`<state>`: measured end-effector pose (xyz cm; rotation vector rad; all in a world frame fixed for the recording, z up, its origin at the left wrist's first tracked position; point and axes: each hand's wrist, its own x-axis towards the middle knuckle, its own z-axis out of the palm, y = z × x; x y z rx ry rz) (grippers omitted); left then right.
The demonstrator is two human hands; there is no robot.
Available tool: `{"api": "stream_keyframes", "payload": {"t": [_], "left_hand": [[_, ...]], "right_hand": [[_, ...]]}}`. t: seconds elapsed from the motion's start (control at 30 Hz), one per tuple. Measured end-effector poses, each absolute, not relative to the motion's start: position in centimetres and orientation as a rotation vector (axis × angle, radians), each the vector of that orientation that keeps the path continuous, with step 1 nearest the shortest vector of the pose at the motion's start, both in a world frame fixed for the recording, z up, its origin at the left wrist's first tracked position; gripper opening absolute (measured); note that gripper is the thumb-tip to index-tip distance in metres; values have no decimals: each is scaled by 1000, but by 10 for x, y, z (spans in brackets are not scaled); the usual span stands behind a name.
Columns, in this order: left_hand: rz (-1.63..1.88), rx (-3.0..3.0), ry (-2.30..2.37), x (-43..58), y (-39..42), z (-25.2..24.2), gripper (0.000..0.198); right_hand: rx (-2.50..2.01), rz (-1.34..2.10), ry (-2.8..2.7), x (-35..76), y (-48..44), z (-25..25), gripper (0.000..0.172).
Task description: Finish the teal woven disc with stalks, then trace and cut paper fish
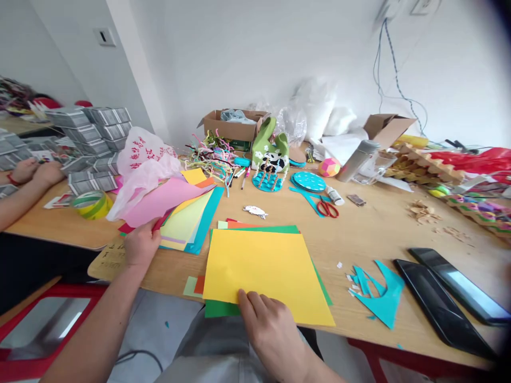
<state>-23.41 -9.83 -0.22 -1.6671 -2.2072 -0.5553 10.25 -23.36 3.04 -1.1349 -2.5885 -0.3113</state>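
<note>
- The left hand (140, 246) was at the near left corner of a fanned pile of paper (187, 215); its fingers were curled, and the thumb and forefinger pinched the edge of a red sheet (161, 221) that stuck out from under the pink one.
- The right hand (271, 325) lay on the near edge of a yellow sheet (265, 271); its fingers were close together on top of the paper; I could not tell whether the thumb gripped the sheet from below.
- The yellow sheet was directly in front of the person, flat on the wooden table (379, 231), with its near edge reaching over the table edge; a green sheet (259, 229) lay under it and showed at the far side.
- The fanned pile was just to the left of the yellow sheet, near it but not touching; a pink plastic bag (143, 162) lay partly on its far side.
- Red scissors (328, 208) and a glue stick (334, 196) lay beyond the yellow sheet, close to each other.
- Teal paper scraps (377, 295) were to the right of the yellow sheet; two black tablets (441, 300) lay further right, side by side.
- A roll of tape (92, 205) stood at the left; the hands of another person (36, 171) rested on the table behind it.
</note>
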Motion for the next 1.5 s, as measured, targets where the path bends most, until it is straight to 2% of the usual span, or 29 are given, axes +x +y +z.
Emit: {"api": "stream_keyframes", "payload": {"t": [0.17, 0.47, 0.7, 1.0, 1.23, 1.37, 1.5], "left_hand": [[-549, -1803, -2146, -238, -99, -7, 39], [-404, -2061, -2088, -225, -109, 3, 46], [-324, -2136, -2083, -218, -116, 4, 53], [-275, -2210, -2135, -213, -117, 8, 50], [-522, -2473, -1913, -189, -147, 26, 60], [-283, -2835, -1598, -131, -175, 34, 88], [-68, -3100, -1322, -83, -193, 25, 113]], "right_hand": [[-1120, -325, -2759, 94, -228, 21, 14], [-1027, -223, -2640, 108, -216, -18, 33], [-921, -243, -2679, 118, -209, -33, 31], [-874, -227, -2733, 116, -207, 0, 23], [-1077, 367, -2688, 145, -180, 47, 28], [-1203, 403, -2540, 184, -135, 58, 44], [-1307, 366, -2521, 210, -91, 38, 81]]}}
